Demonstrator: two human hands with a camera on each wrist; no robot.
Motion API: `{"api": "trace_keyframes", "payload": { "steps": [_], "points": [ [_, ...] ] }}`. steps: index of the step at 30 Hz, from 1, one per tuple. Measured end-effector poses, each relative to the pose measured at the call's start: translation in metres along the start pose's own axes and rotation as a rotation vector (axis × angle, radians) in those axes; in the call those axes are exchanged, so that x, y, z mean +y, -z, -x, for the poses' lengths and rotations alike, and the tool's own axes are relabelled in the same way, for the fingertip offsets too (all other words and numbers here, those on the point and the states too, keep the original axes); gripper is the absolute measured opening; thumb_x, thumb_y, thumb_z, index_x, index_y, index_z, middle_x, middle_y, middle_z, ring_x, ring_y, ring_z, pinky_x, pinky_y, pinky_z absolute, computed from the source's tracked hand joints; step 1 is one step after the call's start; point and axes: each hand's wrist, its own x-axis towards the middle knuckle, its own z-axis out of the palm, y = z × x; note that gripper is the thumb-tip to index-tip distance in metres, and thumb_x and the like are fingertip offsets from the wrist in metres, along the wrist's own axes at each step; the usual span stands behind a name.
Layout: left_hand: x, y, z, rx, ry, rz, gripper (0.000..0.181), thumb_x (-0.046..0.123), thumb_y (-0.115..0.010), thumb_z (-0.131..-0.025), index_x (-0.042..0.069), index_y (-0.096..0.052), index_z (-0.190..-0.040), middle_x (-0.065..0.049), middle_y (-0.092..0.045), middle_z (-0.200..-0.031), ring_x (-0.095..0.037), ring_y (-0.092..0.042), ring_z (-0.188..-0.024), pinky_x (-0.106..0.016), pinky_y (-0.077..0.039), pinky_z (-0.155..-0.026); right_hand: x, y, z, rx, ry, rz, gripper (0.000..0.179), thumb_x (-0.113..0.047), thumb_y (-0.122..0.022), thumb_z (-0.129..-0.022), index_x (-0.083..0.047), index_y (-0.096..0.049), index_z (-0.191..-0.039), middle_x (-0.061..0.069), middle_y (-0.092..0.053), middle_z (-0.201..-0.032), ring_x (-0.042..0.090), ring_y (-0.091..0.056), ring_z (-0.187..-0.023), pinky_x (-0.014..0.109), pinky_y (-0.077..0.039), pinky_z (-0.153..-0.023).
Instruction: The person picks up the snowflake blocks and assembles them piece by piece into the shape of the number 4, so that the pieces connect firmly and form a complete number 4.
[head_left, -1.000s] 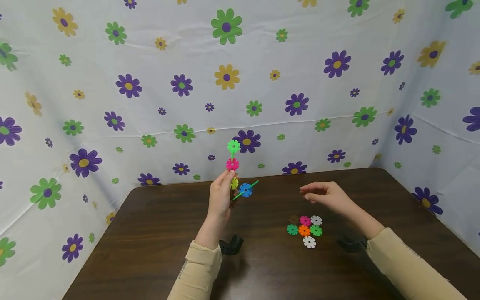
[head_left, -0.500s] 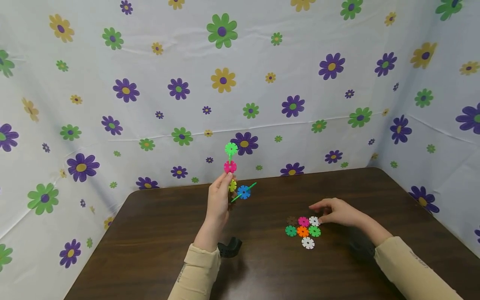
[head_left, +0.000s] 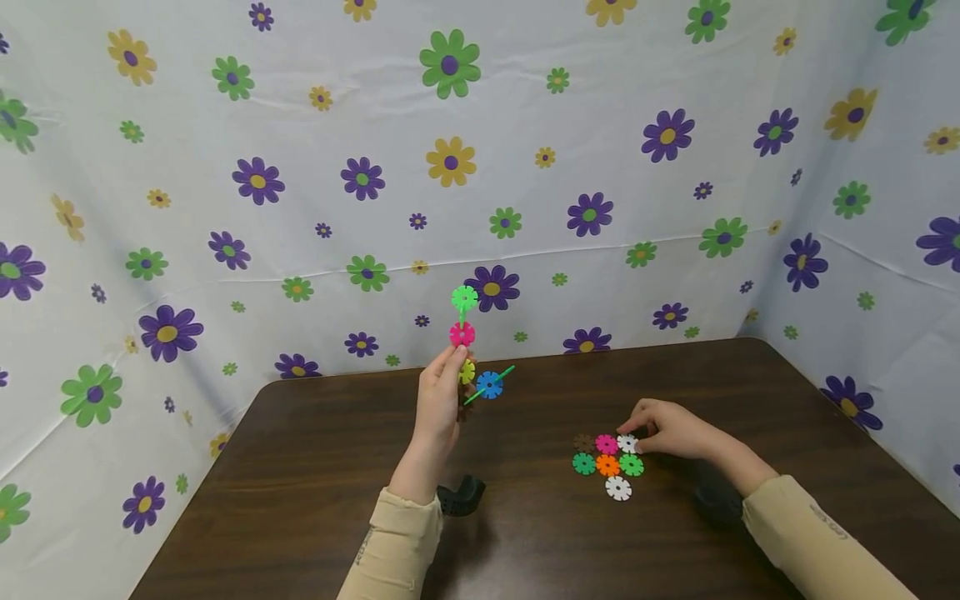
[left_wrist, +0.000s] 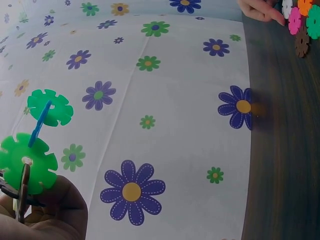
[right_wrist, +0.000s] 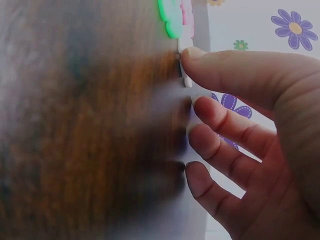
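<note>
My left hand [head_left: 437, 404] holds up a chain of interlocking plastic discs with notched rims, pinched between thumb and fingers. In the head view the chain has a bright green disc [head_left: 465, 297] on top, a pink disc [head_left: 462, 334], a yellow disc [head_left: 467, 372], a blue disc [head_left: 490, 385] and a green disc seen edge-on. My fingers hide part of it. Over the table's right half, my right hand [head_left: 670, 427] pinches a white disc [head_left: 627, 444] by its rim, thumb and index finger on either side. That disc lies flat in a group of loose discs.
Around it on the dark wooden table [head_left: 322, 483] lie a brown disc [head_left: 583, 443], a pink disc [head_left: 606, 444], two green ones, an orange disc [head_left: 607, 465] and another white disc [head_left: 618, 488]. A flower-print cloth [head_left: 300, 208] hangs behind the table.
My right hand has come down from above the table to the loose discs, and its index finger has drawn in to the white disc. My left hand stays nearly still with the chain.
</note>
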Motion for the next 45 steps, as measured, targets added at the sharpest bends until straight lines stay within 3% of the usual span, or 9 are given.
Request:
{"api": "trace_keyframes", "payload": {
  "steps": [9, 18, 22, 28, 33, 39, 45],
  "points": [
    [-0.001, 0.000, -0.001, 0.002, -0.015, -0.012, 0.029, 0.032, -0.051, -0.101, 0.007, -0.061, -0.090, -0.005, -0.047, -0.081, -0.013, -0.046, -0.055, -0.023, -0.035, -0.042, -0.006, -0.003, -0.002, 0.011, 0.008, 0.010, 0.021, -0.014, -0.077, -0.081, -0.012, -0.069, -0.100, -0.004, -0.058, -0.094, 0.012, -0.047, -0.072, 0.028, -0.044, -0.064],
    [-0.002, -0.004, -0.002, -0.021, -0.023, 0.002, 0.028, 0.031, -0.052, -0.101, 0.008, -0.060, -0.086, -0.003, -0.045, -0.071, -0.012, -0.044, -0.051, -0.025, -0.035, -0.040, -0.006, 0.002, -0.005, 0.015, 0.018, -0.115, 0.016, -0.010, -0.074, -0.084, -0.012, -0.060, -0.092, -0.004, -0.053, -0.077, 0.010, -0.049, -0.070, 0.026, -0.045, -0.060],
    [-0.002, -0.003, -0.002, -0.009, -0.006, -0.001, 0.029, 0.032, -0.052, -0.101, 0.008, -0.061, -0.088, -0.003, -0.046, -0.073, -0.012, -0.044, -0.052, -0.025, -0.036, -0.042, -0.026, 0.012, -0.020, 0.044, 0.043, -0.168, 0.015, -0.011, -0.073, -0.085, -0.009, -0.063, -0.096, -0.002, -0.057, -0.080, 0.013, -0.053, -0.073, 0.026, -0.049, -0.063],
    [-0.002, 0.000, -0.001, 0.005, 0.016, -0.016, 0.032, 0.035, -0.052, -0.100, 0.005, -0.062, -0.093, -0.003, -0.046, -0.075, -0.012, -0.044, -0.053, -0.024, -0.034, -0.041, -0.078, 0.030, -0.053, 0.090, 0.081, -0.215, 0.026, -0.013, -0.072, -0.088, -0.005, -0.068, -0.112, 0.001, -0.065, -0.089, 0.018, -0.057, -0.077, 0.028, -0.052, -0.068],
    [0.000, 0.002, 0.000, 0.022, 0.011, -0.005, 0.032, 0.034, -0.052, -0.100, 0.005, -0.063, -0.093, -0.004, -0.046, -0.075, -0.012, -0.045, -0.052, -0.024, -0.037, -0.041, -0.117, 0.038, -0.081, 0.099, 0.098, -0.319, 0.021, -0.015, -0.069, -0.090, -0.004, -0.069, -0.108, 0.005, -0.067, -0.093, 0.022, -0.060, -0.079, 0.036, -0.054, -0.071],
    [0.001, 0.005, -0.002, 0.039, 0.002, -0.010, 0.031, 0.034, -0.052, -0.100, 0.008, -0.062, -0.088, -0.004, -0.046, -0.072, -0.013, -0.046, -0.052, -0.024, -0.035, -0.040, -0.138, 0.037, -0.102, 0.175, 0.067, -0.518, 0.019, -0.017, -0.067, -0.092, -0.001, -0.065, -0.103, 0.013, -0.063, -0.088, 0.024, -0.056, -0.073, 0.031, -0.052, -0.064],
    [0.001, 0.007, -0.003, 0.035, -0.009, -0.001, 0.031, 0.032, -0.051, -0.101, 0.006, -0.060, -0.089, -0.005, -0.046, -0.074, -0.012, -0.045, -0.051, -0.024, -0.035, -0.039, -0.151, 0.029, -0.110, 0.279, 0.055, -0.696, 0.023, -0.012, -0.066, -0.092, 0.007, -0.063, -0.104, 0.020, -0.062, -0.081, 0.019, -0.058, -0.061, 0.031, -0.054, -0.057]
  ]
}}
